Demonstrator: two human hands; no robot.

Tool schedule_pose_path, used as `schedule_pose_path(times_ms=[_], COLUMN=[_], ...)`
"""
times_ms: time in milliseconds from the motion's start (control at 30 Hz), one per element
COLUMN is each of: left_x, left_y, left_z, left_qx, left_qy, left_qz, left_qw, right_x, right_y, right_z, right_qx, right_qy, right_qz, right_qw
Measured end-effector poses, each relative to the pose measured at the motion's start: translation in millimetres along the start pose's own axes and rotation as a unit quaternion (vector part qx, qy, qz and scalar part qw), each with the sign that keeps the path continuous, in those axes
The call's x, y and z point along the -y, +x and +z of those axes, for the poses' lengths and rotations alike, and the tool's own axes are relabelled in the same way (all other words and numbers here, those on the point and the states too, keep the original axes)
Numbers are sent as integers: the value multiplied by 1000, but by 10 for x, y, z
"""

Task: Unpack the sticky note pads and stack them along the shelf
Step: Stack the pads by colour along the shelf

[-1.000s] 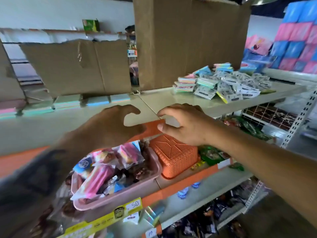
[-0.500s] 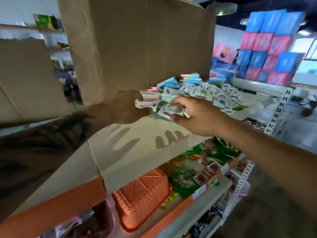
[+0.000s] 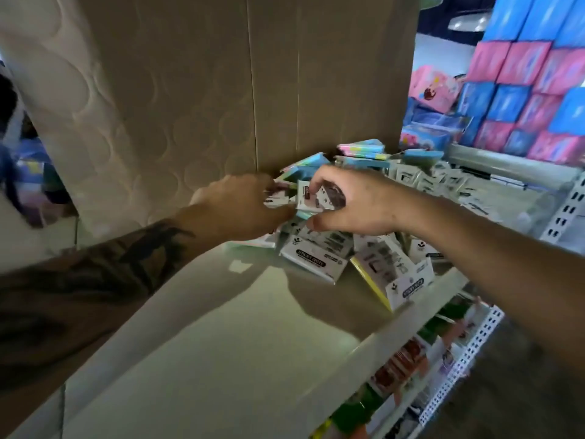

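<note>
On shelf (image 3: 221, 327), before box (image 3: 253, 90): pad pile (image 3: 364, 255). Right hand (image 3: 351, 204) curled, fingers and thumb pinched wrapped pad (image 3: 311, 199) above pile's left end. Left hand (image 3: 237, 210) reached in beside it, fingertips on same pad; curl hidden, grip unclear.

free: near shelf (image 3: 221, 343) surface | blocked: cardboard box (image 3: 221, 90) behind, sticky note pile (image 3: 364, 248) right
</note>
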State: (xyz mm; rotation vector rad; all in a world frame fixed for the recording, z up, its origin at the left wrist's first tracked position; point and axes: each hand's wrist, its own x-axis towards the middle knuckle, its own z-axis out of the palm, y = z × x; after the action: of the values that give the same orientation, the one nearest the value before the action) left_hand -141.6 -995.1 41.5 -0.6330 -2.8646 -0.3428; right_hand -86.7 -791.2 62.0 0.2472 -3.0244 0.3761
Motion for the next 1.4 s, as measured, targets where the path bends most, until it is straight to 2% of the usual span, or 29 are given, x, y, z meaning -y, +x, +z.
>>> schedule_pose_path(times_ms=[267,500,667,800,967,1067,1200,1300,1400], left_x=[-123,74,401,715,1169,1473,1906,2202,2388], left_y=[-130,-832,-1749,-2614,-3566,-4061,-4566,-4778,-4886], left_z=[-24,-108,-340,-571,-783,-907,-1001,-1026,-1051], left_qx=[-48,-104,-114,-153,-187,-174,-160,-139,-125], left_qy=[-8,-13,18,43,48,39,25,9,-2], left_qz=[-62,-134,-205,-250,-310,-341,-351,-348,-328], left_qw=[997,985,972,955,931,923,922,927,936], right_x=[-121,175,829,1537,2495,3044,3705,4005,4147], right_y=[124,22,-117,-317,-583,-753,-901,-907,-911], right_z=[-24,94,311,471,794,996,1267,1420,1516], right_qx=[-16,-41,-37,-8,18,53,61,73,116], right_qy=[45,54,66,71,70,78,77,75,113], right_qz=[-52,-153,-248,-320,-376,-392,-404,-397,-392], right_qw=[998,986,966,945,924,915,910,912,906])
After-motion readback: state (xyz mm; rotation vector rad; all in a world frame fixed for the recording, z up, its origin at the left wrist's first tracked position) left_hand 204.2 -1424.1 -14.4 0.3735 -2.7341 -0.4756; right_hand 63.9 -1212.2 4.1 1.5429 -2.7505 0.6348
